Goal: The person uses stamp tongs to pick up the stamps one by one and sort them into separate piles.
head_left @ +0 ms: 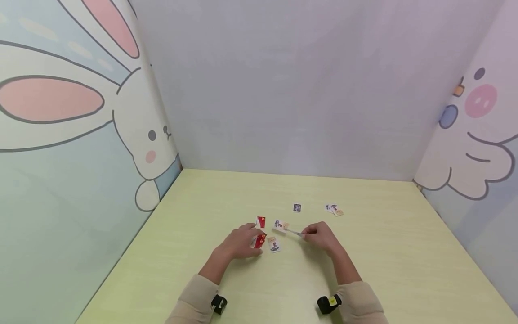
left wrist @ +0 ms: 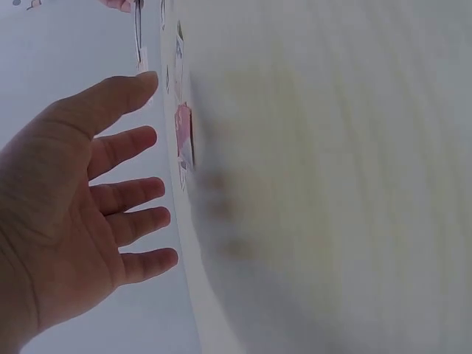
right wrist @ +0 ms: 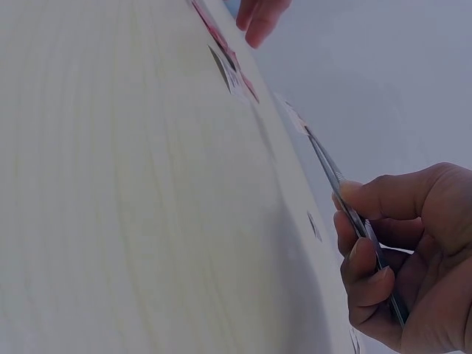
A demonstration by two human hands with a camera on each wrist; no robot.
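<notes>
My right hand grips a pair of metal tweezers between thumb and curled fingers. The tweezers' tips hold a small printed stamp-like paper by its edge, raised off the table. My left hand hovers at the left with its fingers loosely extended and nothing in its palm. Close by its fingers are red-and-white paper pieces, partly hidden by the hand, and another red-and-white piece just beyond. Between the hands lies a further printed paper.
Farther back on the pale wooden table sits a small dark paper piece. To its right, overlapping printed papers lie together. A plain grey-white wall panel stands behind, with cartoon-printed panels at both sides.
</notes>
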